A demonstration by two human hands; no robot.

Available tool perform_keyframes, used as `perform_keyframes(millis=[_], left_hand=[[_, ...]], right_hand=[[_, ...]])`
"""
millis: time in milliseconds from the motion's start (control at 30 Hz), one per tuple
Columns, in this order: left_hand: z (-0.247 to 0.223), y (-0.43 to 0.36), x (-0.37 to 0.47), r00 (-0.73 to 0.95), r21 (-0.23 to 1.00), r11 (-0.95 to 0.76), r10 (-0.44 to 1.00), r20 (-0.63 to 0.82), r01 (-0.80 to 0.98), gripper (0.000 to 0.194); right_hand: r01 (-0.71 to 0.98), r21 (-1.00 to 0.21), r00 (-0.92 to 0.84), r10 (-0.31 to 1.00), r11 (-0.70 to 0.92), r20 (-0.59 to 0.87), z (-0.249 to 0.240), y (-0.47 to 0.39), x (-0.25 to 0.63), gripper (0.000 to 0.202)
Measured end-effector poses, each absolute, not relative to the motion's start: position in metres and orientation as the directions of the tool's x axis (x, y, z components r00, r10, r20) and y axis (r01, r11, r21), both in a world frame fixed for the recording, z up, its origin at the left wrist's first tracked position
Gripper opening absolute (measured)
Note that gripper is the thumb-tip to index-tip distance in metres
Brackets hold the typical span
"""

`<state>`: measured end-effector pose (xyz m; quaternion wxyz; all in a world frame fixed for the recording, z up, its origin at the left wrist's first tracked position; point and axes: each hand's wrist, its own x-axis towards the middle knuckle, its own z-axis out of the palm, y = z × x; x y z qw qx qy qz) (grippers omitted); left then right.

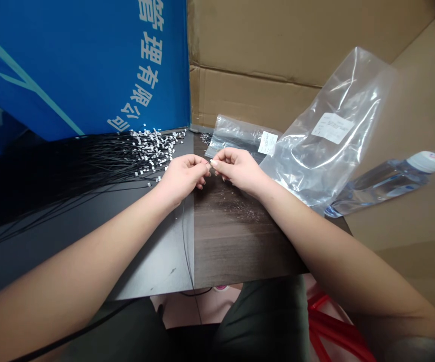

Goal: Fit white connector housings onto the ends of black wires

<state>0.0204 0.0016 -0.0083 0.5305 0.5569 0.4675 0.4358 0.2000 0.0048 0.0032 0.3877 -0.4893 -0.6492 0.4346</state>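
Observation:
My left hand [185, 176] is closed in a pinch on a thin black cable [185, 241], which hangs below it over the table's front edge. A fine wire end shows between its fingertips. Facing it, my right hand [236, 168] pinches a small white connector [212, 162], partly hidden by the fingers. The fingertips of both hands almost meet above the table. Left of my hands lies a thick bundle of black cables [100, 151], their near ends carrying white connectors [151, 148].
A small pile of tiny parts [205, 137] lies behind my hands. A labelled clear bag [236, 133], a larger clear bag [353, 110] and a water bottle [387, 183] are at the right. Cardboard [258, 40] and a blue panel [89, 60] stand behind. Crumbs [245, 208] dot the tabletop.

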Motion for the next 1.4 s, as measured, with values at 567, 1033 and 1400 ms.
perform_keyframes(millis=[567, 1033, 1400], left_hand=[[-0.007, 0.002, 0.018, 0.188, 0.989, -0.055, 0.982, 0.029, 0.137, 0.009], [-0.008, 0.003, 0.017, 0.215, 0.985, -0.06, 0.976, 0.023, 0.164, 0.008], [-0.008, 0.004, 0.015, 0.232, 0.977, -0.077, 0.972, 0.03, 0.2, 0.007]], right_hand=[[0.377, -0.914, -0.255, 0.966, 0.148, 0.051, 0.011, 0.003, 0.205, 0.012], [0.434, -0.874, -0.314, 0.946, 0.218, 0.08, 0.012, 0.003, 0.21, 0.01], [0.463, -0.836, -0.355, 0.926, 0.295, 0.131, 0.011, 0.002, 0.212, 0.012]])
